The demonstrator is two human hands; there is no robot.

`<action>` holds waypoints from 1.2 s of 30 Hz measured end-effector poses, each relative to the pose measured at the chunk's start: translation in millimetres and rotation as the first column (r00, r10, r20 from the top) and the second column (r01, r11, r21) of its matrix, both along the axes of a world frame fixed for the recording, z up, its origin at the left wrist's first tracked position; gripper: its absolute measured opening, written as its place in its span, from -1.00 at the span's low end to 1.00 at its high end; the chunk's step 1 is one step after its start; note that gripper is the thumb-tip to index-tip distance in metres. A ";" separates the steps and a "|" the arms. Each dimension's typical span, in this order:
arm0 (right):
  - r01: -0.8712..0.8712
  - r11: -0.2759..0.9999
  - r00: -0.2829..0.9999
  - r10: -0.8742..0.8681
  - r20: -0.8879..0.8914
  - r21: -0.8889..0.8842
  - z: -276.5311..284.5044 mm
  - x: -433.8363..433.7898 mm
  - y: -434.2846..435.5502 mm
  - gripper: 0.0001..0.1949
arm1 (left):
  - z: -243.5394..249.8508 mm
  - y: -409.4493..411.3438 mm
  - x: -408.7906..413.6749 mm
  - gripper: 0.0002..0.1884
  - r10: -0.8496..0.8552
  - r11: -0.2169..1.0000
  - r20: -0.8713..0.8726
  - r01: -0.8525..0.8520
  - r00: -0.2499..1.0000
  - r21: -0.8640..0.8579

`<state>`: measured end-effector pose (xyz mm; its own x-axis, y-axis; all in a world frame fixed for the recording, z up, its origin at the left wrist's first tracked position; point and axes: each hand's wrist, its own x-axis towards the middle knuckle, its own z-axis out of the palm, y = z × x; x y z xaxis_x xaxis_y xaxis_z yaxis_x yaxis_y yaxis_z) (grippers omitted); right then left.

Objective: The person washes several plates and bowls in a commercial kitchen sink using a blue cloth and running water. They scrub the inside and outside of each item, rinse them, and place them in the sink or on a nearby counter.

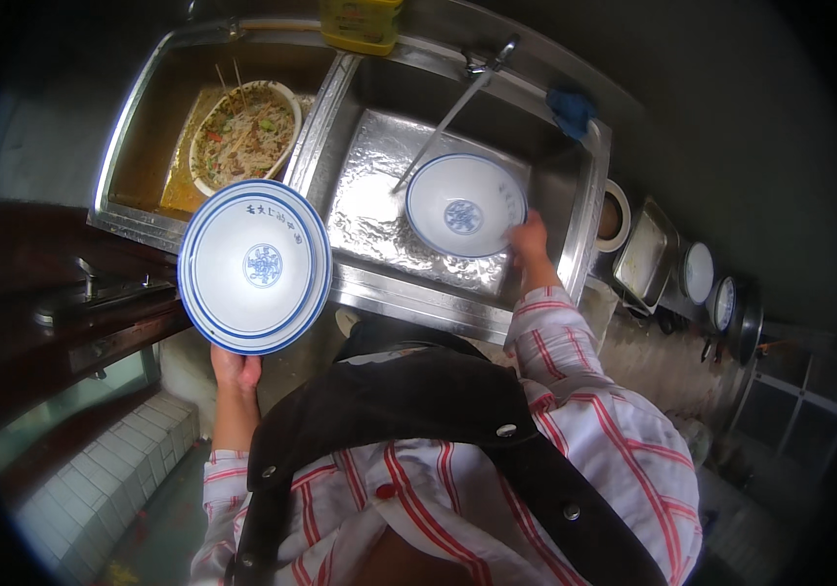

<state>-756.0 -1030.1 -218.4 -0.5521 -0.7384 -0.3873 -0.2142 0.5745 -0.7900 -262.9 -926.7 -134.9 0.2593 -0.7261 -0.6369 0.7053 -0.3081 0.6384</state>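
My left hand [237, 370] grips the near rim of a stack of white bowls with blue rims [250, 286], held by the front edge of the sink. My right hand [530, 238] holds another white bowl with a blue rim [440, 187] by its right side, over the right basin [374, 242] of a stainless steel sink. A stream of water runs from the faucet [508, 51] and passes by the left side of this bowl. Blue marks decorate the inside of both visible bowls. My fingers are partly hidden behind the bowls.
In the left basin [132, 176] stands an oval container of food scraps [250, 139] with sticks. Behind the sink is a yellow plastic container [362, 26]. A blue cloth [571, 111] hangs at the back right corner. A metal tray [642, 253] and several dishes line the right side.
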 end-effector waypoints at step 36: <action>-0.646 0.763 0.634 0.519 0.573 0.024 143.3 203.0 11.6 -0.48 | 38.3 -7.4 -58.1 -0.57 -0.192 0.978 0.877 0.155 0.440 0.136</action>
